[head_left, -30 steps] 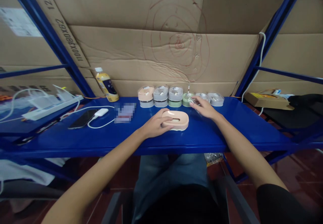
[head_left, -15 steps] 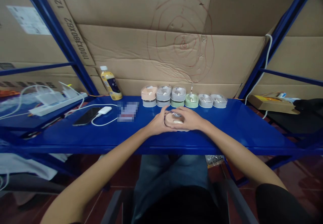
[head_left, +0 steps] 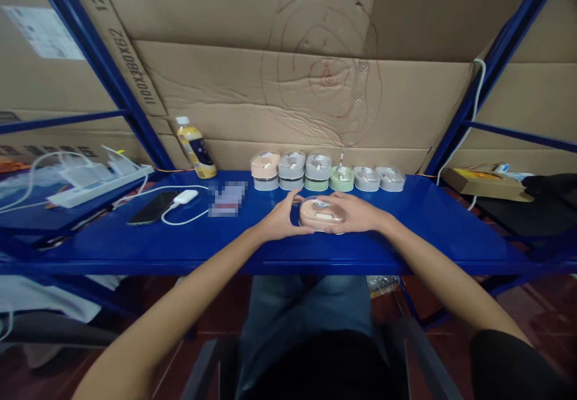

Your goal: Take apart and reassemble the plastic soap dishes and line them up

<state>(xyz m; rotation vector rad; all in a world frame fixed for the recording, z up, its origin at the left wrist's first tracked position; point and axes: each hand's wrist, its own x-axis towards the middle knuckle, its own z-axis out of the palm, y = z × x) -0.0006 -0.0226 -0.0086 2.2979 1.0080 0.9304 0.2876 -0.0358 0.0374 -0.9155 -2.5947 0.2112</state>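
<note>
A peach-coloured rounded case (head_left: 321,212) with a clear lid and a small white piece on top sits near the front middle of the blue table. My right hand (head_left: 356,214) is wrapped round its right side. At its left edge is my left hand (head_left: 283,218), thumb and fingers apart in a C shape, a gap of table showing between palm and case. Behind the hands stands a row of similar cases: a peach one (head_left: 265,164) and two grey ones (head_left: 292,164) stacked on others, then a single green case (head_left: 342,178) and two single grey ones (head_left: 390,179).
On the left of the table (head_left: 180,247) are a yellow bottle (head_left: 197,149), a phone (head_left: 153,208), a white charger (head_left: 186,197) with its cable, and a blurred-out item (head_left: 228,199). A power strip (head_left: 99,185) lies farther left; an open cardboard box (head_left: 487,185) is at right.
My right hand has moved from over the case to its right side, uncovering its top. The case sits slightly farther right, and a gap has opened beside my left palm.
</note>
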